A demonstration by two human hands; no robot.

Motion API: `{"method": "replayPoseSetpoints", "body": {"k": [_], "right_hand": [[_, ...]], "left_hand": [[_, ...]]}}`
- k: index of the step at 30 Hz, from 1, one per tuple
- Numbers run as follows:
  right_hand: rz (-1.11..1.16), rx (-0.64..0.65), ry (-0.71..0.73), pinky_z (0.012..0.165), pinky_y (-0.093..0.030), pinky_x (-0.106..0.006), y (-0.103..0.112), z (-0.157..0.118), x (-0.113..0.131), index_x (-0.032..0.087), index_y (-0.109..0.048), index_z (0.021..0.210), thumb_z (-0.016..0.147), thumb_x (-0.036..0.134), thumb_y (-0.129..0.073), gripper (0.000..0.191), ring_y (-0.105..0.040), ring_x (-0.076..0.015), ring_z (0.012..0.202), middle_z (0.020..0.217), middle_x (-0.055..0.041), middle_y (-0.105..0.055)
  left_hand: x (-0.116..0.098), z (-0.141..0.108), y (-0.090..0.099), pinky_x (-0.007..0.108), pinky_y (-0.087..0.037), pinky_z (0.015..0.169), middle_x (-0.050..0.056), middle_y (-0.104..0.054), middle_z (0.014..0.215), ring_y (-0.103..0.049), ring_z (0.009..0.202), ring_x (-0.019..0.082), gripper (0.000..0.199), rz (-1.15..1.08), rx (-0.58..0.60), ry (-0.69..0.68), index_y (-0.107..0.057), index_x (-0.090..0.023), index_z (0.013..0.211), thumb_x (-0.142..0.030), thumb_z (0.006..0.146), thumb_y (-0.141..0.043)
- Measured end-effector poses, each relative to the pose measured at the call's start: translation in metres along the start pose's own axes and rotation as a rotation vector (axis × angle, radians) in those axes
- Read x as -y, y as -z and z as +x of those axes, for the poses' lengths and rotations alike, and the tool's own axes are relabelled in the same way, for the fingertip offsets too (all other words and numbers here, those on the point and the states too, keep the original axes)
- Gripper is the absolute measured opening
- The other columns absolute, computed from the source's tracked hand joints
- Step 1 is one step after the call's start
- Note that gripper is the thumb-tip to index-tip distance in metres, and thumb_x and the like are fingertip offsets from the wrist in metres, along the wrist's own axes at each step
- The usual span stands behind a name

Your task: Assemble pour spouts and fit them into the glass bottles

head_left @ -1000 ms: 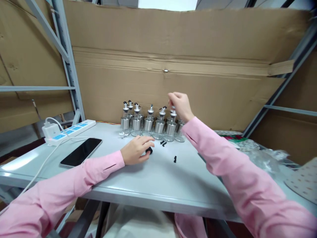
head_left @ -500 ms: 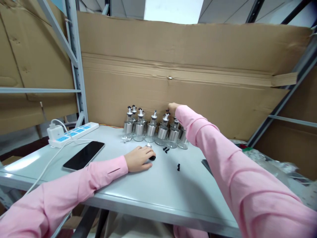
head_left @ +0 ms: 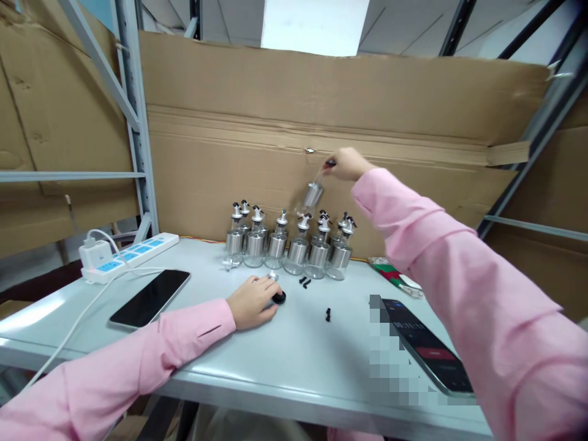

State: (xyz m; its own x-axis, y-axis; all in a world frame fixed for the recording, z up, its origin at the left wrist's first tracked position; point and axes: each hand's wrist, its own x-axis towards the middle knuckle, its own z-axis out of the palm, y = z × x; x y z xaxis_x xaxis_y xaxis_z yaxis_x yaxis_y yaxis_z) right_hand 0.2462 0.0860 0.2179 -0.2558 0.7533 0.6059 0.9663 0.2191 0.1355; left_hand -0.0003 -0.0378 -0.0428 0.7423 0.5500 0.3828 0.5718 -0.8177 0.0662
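Note:
My right hand (head_left: 351, 164) grips the neck end of a glass bottle with a metal sleeve (head_left: 313, 195). That bottle hangs tilted above the back row, blurred by motion. Below it stand several oil dispenser bottles (head_left: 298, 251), each with a steel band and a pour spout on top. My left hand (head_left: 252, 302) rests on the table, its fingers curled over a round black cap (head_left: 278, 298). A small silvery piece (head_left: 272, 277) shows just beyond those fingertips. Small black stoppers (head_left: 305, 282) lie in front of the bottles, and another black stopper (head_left: 327, 315) sits nearer to me.
A dark phone (head_left: 151, 298) and a white power strip (head_left: 138, 250) with a cable occupy the left side of the table (head_left: 275, 361). Another phone (head_left: 432, 352) lies under my right forearm. A red and green packet (head_left: 390, 274) is behind it. Cardboard (head_left: 220, 165) walls the back.
My right hand has risen from behind the row and moved right, lifting a bottle up with it. My left hand stays on the black cap. The view has shifted slightly.

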Motion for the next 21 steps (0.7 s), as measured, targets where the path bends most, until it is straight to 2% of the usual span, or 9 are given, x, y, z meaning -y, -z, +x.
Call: {"method": "replayPoseSetpoints", "body": {"k": [3,5,6,8,10,12,16,19,21], "right_hand": [[0.155,-0.396,-0.121,0.074,-0.044,-0.034,0.043,-0.031,0.006,0.011,-0.069,0.089,0.077,0.025,-0.062,0.02,-0.06,-0.0213,0.08,0.087,-0.0111,-0.068],[0.218,-0.604,-0.196,0.076,-0.043,-0.036,0.06,-0.065,0.021,0.011,-0.068,0.087,0.079,0.025,-0.059,0.019,-0.059,-0.0216,0.083,0.09,-0.0122,-0.066],[0.245,-0.668,-0.221,0.075,-0.043,-0.037,0.064,-0.084,0.031,0.012,-0.068,0.086,0.079,0.026,-0.059,0.018,-0.059,-0.0211,0.081,0.087,-0.0115,-0.066],[0.271,-0.685,-0.237,0.074,-0.043,-0.038,0.063,-0.121,0.052,0.013,-0.067,0.08,0.078,0.028,-0.059,0.017,-0.059,-0.0205,0.078,0.081,-0.0087,-0.064],[0.321,-0.583,-0.149,0.071,-0.043,-0.036,0.053,-0.154,0.071,0.015,-0.066,0.076,0.077,0.027,-0.059,0.014,-0.059,-0.0193,0.074,0.077,-0.0063,-0.064],[0.422,-0.402,-0.085,0.067,-0.043,-0.032,0.039,-0.178,0.086,0.017,-0.064,0.07,0.075,0.025,-0.06,0.011,-0.058,-0.0173,0.068,0.072,-0.0046,-0.064],[0.579,-0.078,0.032,0.064,-0.042,-0.027,0.016,-0.205,0.105,0.017,-0.062,0.069,0.075,0.021,-0.059,0.008,-0.057,-0.0154,0.066,0.072,-0.0036,-0.064],[0.667,0.106,0.143,0.065,-0.041,-0.027,0.012,-0.213,0.11,0.016,-0.062,0.071,0.077,0.021,-0.057,0.009,-0.056,-0.0146,0.069,0.075,-0.0043,-0.063],[0.752,0.175,0.163,0.065,-0.041,-0.026,0.014,-0.215,0.111,0.017,-0.063,0.073,0.077,0.025,-0.059,0.01,-0.055,-0.014,0.068,0.075,-0.0034,-0.062]], "left_hand": [[0.002,-0.001,0.0,0.039,-0.038,0.088,0.008,-0.062,0.102,-0.056,0.096,0.023,0.021,-0.039,-0.104,0.01,-0.05,-0.017,0.099,-0.026,0.08,-0.047],[0.004,-0.002,0.0,0.04,-0.037,0.09,0.01,-0.06,0.107,-0.054,0.1,0.024,0.029,-0.076,-0.189,0.001,-0.047,-0.016,0.106,-0.03,0.08,-0.046],[0.005,-0.003,0.0,0.04,-0.037,0.09,0.011,-0.059,0.109,-0.053,0.101,0.024,0.034,-0.102,-0.23,-0.005,-0.045,-0.016,0.11,-0.032,0.081,-0.046],[0.007,-0.004,0.001,0.041,-0.037,0.089,0.012,-0.057,0.11,-0.052,0.101,0.025,0.039,-0.173,-0.317,-0.012,-0.042,-0.016,0.115,-0.036,0.081,-0.044],[0.005,-0.005,0.003,0.042,-0.035,0.092,0.012,-0.055,0.112,-0.051,0.102,0.025,0.045,-0.298,-0.389,-0.007,-0.039,-0.017,0.119,-0.041,0.081,-0.045],[-0.002,-0.003,0.004,0.042,-0.034,0.095,0.014,-0.051,0.121,-0.049,0.108,0.026,0.058,-0.518,-0.413,0.023,-0.031,-0.018,0.125,-0.047,0.078,-0.051],[-0.031,0.008,0.005,0.038,-0.036,0.096,0.014,-0.045,0.128,-0.046,0.116,0.026,0.083,-1.02,-0.348,0.12,-0.024,-0.02,0.128,-0.048,0.064,-0.07],[-0.052,0.014,0.004,0.03,-0.044,0.076,0.006,-0.056,0.101,-0.057,0.086,0.018,0.062,-1.185,-0.27,0.232,-0.036,-0.019,0.109,-0.039,0.063,-0.073],[-0.06,0.014,0.003,0.026,-0.043,0.067,0.001,-0.055,0.087,-0.054,0.07,0.012,0.053,-1.234,-0.256,0.244,-0.036,-0.02,0.101,-0.035,0.065,-0.071]]}}
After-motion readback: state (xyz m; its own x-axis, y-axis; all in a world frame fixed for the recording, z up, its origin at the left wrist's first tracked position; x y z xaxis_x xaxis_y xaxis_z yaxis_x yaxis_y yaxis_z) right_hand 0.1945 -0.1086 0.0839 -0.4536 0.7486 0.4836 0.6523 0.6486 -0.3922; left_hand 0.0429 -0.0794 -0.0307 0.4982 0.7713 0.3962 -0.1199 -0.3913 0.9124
